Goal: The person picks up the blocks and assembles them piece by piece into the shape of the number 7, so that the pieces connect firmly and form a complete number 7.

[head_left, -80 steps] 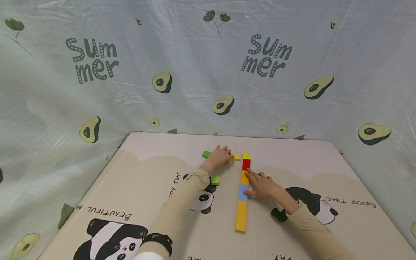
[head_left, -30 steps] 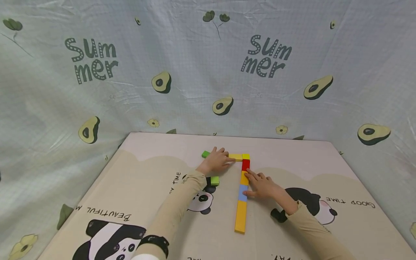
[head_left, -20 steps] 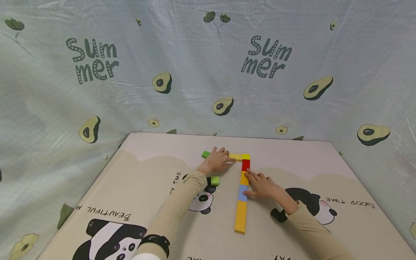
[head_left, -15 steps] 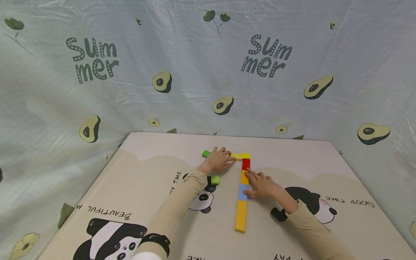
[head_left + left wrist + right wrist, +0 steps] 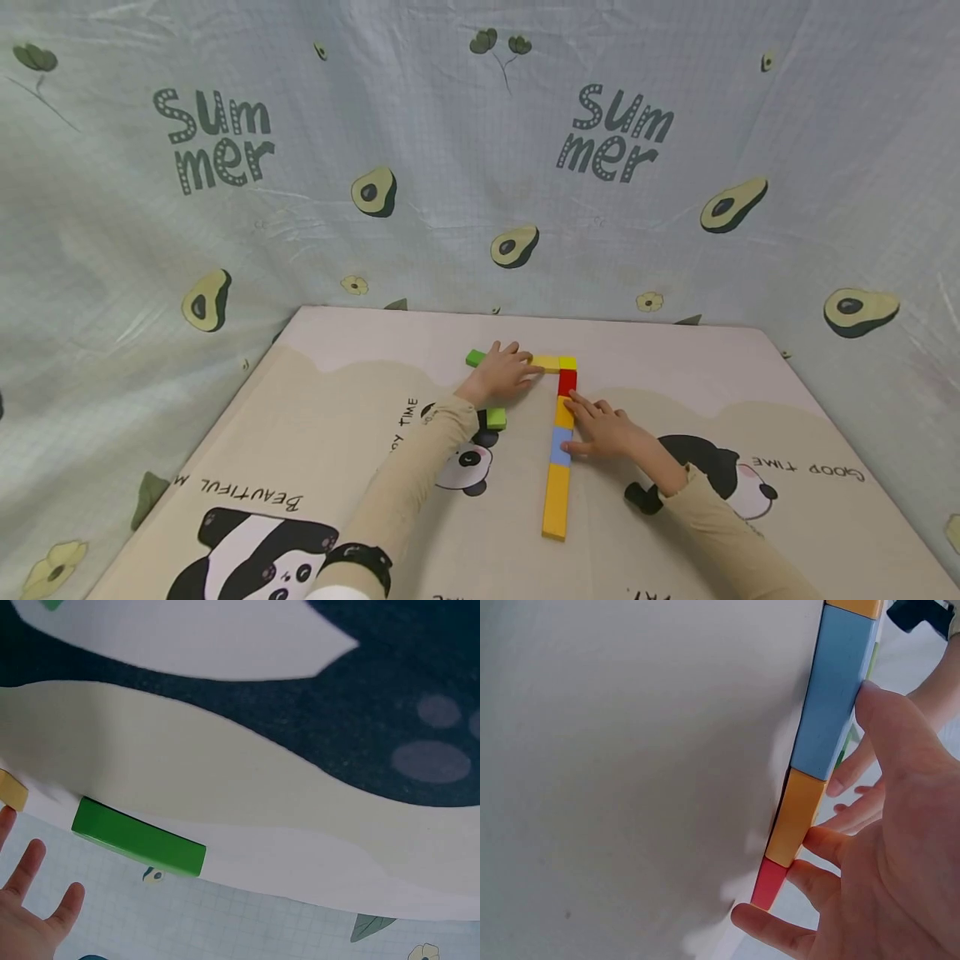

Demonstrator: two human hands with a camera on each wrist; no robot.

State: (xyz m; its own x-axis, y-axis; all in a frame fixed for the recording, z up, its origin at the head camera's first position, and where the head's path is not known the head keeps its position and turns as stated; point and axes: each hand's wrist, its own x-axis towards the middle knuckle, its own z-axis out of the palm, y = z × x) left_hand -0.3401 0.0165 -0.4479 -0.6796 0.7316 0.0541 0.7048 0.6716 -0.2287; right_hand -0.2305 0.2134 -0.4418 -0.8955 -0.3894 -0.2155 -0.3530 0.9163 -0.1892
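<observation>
A straight row of toy blocks runs away from me: a long orange block (image 5: 556, 504), a blue block (image 5: 560, 448), a short orange block (image 5: 563, 414), a red block (image 5: 567, 382) and a small bright yellow block (image 5: 567, 363) at the far end. My right hand (image 5: 609, 429) lies along the row's right side, thumb at the blue block, fingers spread against the short orange and red ones. At the far end, a pale yellow block (image 5: 547, 364) extends leftward, touching the bright yellow one. Fingers of my left hand (image 5: 497, 373) touch its left part, which they partly hide.
Behind my left hand a green block (image 5: 474, 358) is partly hidden; the left wrist view shows it whole. A lime green block (image 5: 496, 418) lies beside my left forearm. The panda-printed table (image 5: 315, 433) ends at a patterned cloth backdrop (image 5: 450, 275).
The pale yellow block has slid right, closing the gap to the bright yellow block. My left hand shifted slightly and has stayed almost still for the last second. My right hand kept its place.
</observation>
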